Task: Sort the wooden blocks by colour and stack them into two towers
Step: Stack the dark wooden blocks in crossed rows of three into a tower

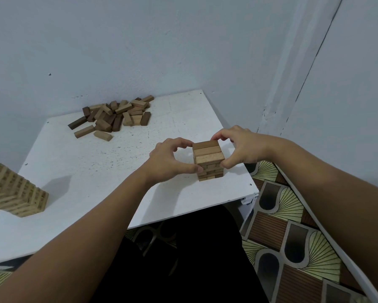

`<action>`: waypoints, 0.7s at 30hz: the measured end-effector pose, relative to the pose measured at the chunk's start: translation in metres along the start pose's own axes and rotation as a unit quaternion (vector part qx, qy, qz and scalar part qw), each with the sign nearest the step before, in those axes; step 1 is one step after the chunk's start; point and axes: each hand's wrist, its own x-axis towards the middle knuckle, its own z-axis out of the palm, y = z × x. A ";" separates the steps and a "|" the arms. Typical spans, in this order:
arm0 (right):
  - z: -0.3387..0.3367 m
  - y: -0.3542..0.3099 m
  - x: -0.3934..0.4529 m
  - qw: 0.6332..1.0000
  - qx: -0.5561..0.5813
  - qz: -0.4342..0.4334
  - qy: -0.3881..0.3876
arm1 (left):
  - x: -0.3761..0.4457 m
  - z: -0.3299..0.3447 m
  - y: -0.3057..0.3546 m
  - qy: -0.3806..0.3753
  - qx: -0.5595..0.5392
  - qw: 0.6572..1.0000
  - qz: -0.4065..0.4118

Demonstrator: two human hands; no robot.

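Pinching short brown-block tower (pixel 208 159) near counter's (pixel 109 171) right front corner: left hand (pixel 169 159) and right hand (pixel 241 147), fingers curling around top layers.

Your left thumb covers part of the short brown tower's (pixel 208 159) lower left edge, and your right hand's (pixel 242 146) fingertips hide its far right corner. The pale tower (pixel 13 191) at the left is cut off by the frame edge. In the loose block pile (pixel 116 115), lower blocks lie buried under others, so you cannot count them. The table's (pixel 85 171) near left corner runs out of view.
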 end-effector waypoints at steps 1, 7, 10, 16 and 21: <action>-0.001 -0.001 -0.001 1.000 -0.008 0.002 -0.002 | 0.000 0.000 0.000 0.000 0.000 1.000 0.000; -0.009 -0.013 -0.004 0.991 0.132 0.032 -0.018 | -0.003 -0.017 -0.006 -0.055 -0.010 0.998 -0.030; -0.011 -0.021 0.013 0.992 0.097 0.022 0.072 | -0.003 -0.037 -0.016 -0.013 -0.017 0.999 -0.032; -0.005 -0.061 0.064 0.997 -0.011 -0.004 0.081 | 0.005 -0.074 -0.064 0.176 0.122 0.976 -0.027; 0.010 -0.102 0.117 0.994 -0.105 -0.007 0.035 | 0.026 -0.099 -0.103 0.178 0.194 0.961 -0.080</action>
